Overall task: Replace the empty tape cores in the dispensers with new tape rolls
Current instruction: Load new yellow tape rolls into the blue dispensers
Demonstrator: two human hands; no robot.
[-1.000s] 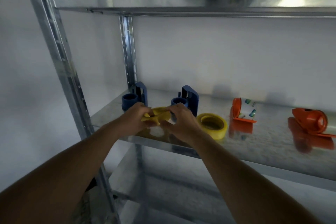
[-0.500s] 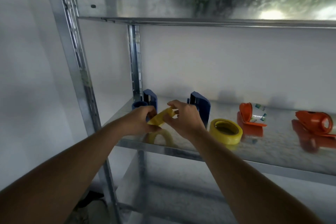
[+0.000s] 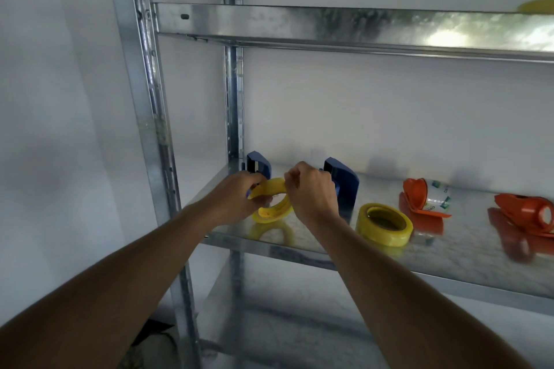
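Note:
A yellow tape roll (image 3: 271,200) hangs tilted just above the metal shelf (image 3: 449,252). My left hand (image 3: 236,201) grips its left side and my right hand (image 3: 311,193) pinches its right edge. Behind my hands stand two blue dispensers, one at the left (image 3: 259,163) and one at the right (image 3: 344,183), both partly hidden. A second yellow tape roll (image 3: 384,228) lies flat on the shelf to the right. Further right sit an orange dispenser with a printed roll (image 3: 425,198) and another orange dispenser (image 3: 527,213).
A galvanised upright (image 3: 150,135) stands at the left of the rack. An upper shelf (image 3: 344,27) runs overhead with something yellow (image 3: 536,4) on it at the far right. A lower shelf (image 3: 284,338) lies beneath. A white wall backs the rack.
Both hands have lifted the yellow tape roll off the shelf and tilted it. The view has risen and drawn closer to the shelf.

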